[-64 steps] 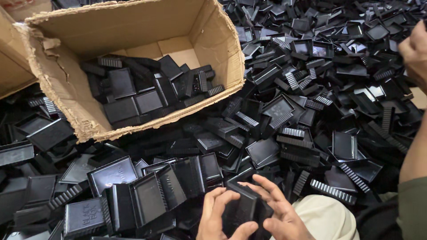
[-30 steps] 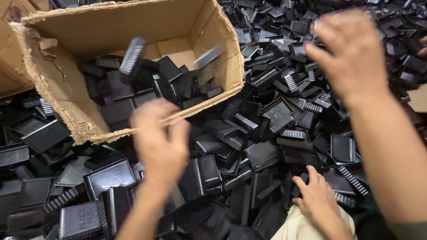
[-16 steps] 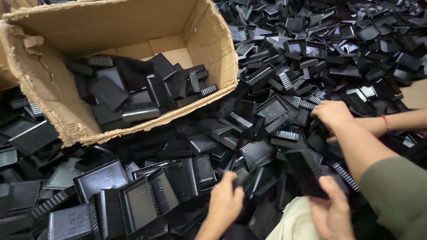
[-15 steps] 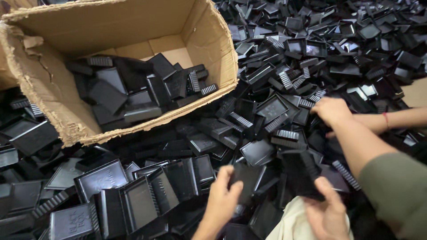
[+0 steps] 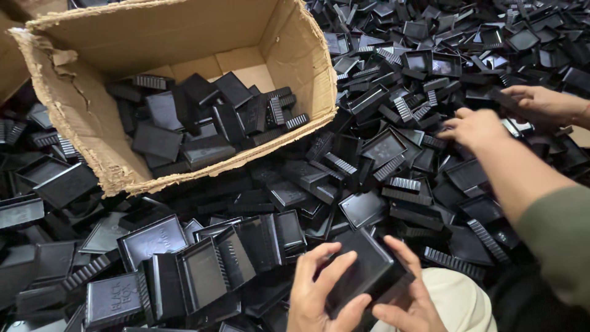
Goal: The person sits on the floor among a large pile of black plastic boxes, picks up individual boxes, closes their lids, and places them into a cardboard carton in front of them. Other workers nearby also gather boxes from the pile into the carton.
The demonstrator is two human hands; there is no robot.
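Since half a second ago both hands have come together: the left hand [image 5: 319, 289] and right hand [image 5: 409, 295] now clamp one shallow black plastic tray [image 5: 365, 273] between them, each grip wrapped round an edge, at the near edge of the heap of black plastic trays [image 5: 393, 154]. Holding it square by opposite edges seems wise. Farther off, a co-worker's hand [image 5: 473, 126] rests on the heap, and the torn brown cardboard box [image 5: 92, 123], part-filled, lies at the far left.

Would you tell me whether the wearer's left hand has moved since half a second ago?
Yes. The left hand has shifted right, away from the cardboard box, and now grips the black tray with the right hand.
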